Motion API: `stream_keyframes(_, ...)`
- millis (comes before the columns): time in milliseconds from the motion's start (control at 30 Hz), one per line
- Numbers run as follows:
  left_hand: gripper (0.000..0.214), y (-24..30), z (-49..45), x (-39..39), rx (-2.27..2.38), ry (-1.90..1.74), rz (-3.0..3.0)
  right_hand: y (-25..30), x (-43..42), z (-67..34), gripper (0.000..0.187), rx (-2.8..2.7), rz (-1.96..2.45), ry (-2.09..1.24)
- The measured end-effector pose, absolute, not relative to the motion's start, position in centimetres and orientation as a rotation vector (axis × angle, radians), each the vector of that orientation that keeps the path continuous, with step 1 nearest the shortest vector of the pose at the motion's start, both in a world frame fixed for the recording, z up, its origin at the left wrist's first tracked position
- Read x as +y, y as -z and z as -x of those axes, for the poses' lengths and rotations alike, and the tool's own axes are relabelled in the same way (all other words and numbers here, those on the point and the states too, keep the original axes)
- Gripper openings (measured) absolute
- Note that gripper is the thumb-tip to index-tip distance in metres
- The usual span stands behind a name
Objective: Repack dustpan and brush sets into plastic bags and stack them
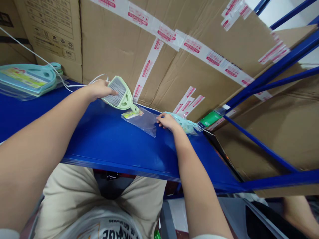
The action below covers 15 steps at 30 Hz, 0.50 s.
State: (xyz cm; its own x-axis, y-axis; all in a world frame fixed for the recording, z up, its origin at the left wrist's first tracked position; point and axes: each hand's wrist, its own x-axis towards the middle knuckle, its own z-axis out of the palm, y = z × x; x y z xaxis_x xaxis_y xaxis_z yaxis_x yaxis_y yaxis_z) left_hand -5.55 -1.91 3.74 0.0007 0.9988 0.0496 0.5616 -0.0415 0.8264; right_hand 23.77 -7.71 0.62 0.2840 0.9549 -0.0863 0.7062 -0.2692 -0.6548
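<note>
My left hand [99, 89] is closed on a light green dustpan and brush set [121, 91], thumb across the grey bristles and the other fingers hidden behind. Its handle points right, over the printed end of a clear plastic bag [146, 122] lying on the blue shelf. At the bag's right end, my right hand [168, 121] has its fingers bent together at the edge of the plastic. Just behind that hand lies a light blue dustpan set [183, 122], partly covered by it.
Several blue dustpan sets [27, 78] in plastic are stacked at the left on the blue shelf [119, 146]. Large cardboard boxes [119, 43] form the back. A green-labelled bottle [211, 118] leans beside the blue frame [264, 132] at right. A white cable [59, 78] crosses the left side.
</note>
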Motion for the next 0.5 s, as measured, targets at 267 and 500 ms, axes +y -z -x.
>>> stream_keyframes(267, 0.014, -3.7, 4.7, -2.2, 1.445, -0.961, -1.491, -0.4, -7.0, -23.7, 0.02, -1.157, 1.76, -0.723)
stream_keyframes(500, 0.012, -3.5, 4.7, -1.9, 1.418, -1.012, -1.475, 0.0, -5.3, -25.4, 0.014, -1.136, 1.576, -0.627)
